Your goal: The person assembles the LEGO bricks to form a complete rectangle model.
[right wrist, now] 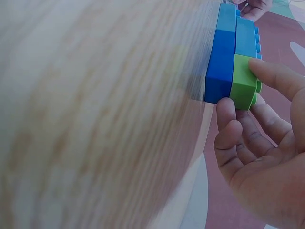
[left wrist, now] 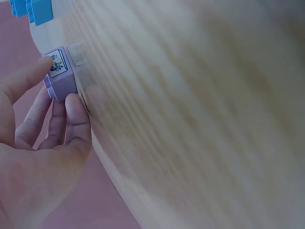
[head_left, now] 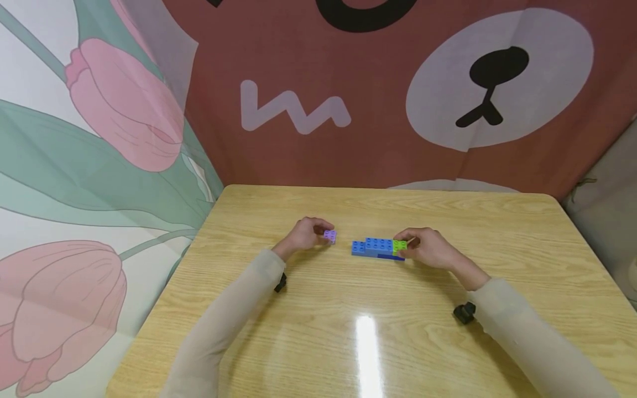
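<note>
My left hand (head_left: 306, 234) pinches a small purple toy brick (left wrist: 64, 81) between thumb and fingers. The brick carries a printed picture on one side and stands on the table. To its right lies a joined row of bricks: light blue bricks (head_left: 379, 245) on top and at the left end, a dark blue brick (right wrist: 220, 67) beneath, and a lime green brick (right wrist: 243, 81) on the right end of the upper layer. My right hand (head_left: 429, 247) grips the green brick, thumb on one side and fingers on the other. A gap separates the purple brick from the row.
Both hands work over a wooden table (head_left: 318, 309) with a bright light reflection near its front. Behind it hangs a reddish cloth (head_left: 378, 155) with a bear print, and a tulip-patterned cloth (head_left: 124, 110) hangs at the left. Black wrist cameras (head_left: 465, 313) sit under the sleeves.
</note>
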Tool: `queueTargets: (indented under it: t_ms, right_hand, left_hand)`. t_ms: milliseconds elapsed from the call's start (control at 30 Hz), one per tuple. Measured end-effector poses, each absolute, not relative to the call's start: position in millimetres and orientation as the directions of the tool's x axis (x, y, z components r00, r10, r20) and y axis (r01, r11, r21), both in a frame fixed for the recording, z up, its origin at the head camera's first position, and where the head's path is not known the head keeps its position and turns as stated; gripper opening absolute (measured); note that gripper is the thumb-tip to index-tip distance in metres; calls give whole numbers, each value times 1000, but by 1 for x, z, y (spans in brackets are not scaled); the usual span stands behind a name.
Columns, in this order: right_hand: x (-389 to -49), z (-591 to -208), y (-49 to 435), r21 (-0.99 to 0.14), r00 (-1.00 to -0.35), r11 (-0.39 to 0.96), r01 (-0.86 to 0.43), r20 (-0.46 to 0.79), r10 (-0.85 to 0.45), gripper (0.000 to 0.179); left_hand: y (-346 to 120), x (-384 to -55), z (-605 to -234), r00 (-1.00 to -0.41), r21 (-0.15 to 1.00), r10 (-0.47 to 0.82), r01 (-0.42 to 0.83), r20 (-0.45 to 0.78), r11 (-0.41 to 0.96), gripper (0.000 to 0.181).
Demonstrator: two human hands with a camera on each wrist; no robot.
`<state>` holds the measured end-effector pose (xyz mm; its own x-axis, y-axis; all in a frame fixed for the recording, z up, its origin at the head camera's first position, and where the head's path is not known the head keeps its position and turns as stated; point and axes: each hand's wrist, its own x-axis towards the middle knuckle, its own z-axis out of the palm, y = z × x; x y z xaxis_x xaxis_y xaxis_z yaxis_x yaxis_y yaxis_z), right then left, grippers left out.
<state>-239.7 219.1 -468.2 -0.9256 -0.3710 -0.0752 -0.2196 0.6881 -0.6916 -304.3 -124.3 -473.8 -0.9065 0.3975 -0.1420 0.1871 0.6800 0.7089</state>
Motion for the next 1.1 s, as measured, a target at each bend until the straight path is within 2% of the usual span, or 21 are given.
queueTargets:
  t_ms: [733,1100]
  right_hand:
    - [-239,-467,218,-697,-928,690,-195,-96,-359,34]
    - [-241,-468,218,-692,-927,694,-200,-97,-363,35]
  left_hand:
    - [-123,-299,-466,-904,733,419,230,-83,641,34]
    - [-115,-292,-455,-890,750,445,226,-100,621,36]
